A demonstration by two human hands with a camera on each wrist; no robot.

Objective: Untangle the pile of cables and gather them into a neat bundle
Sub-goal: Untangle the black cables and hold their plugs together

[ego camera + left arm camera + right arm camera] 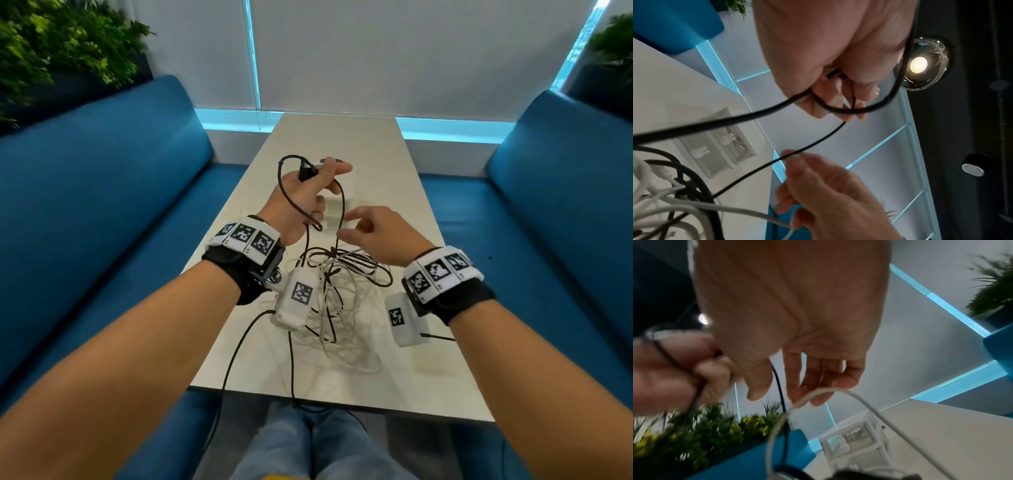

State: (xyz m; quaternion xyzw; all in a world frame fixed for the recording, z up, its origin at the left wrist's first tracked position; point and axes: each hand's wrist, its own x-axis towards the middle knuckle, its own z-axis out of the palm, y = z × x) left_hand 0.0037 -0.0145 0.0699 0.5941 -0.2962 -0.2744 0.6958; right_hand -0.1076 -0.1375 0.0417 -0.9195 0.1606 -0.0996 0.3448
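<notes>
A tangled pile of white and black cables lies on the white table between my wrists. My left hand is raised above the table and grips a black cable near its plug. The cable loops round the back of that hand, and one strand hangs down into the pile. My right hand hovers just right of that strand with loosely spread fingers. The strand passes between thumb and fingers, and a fingertip touches it. A white cable arcs in front of the right hand.
A white organiser box stands on the table behind my hands. Blue sofas flank the table, with plants behind them. Black cords from the wrist cameras run off the table's near edge.
</notes>
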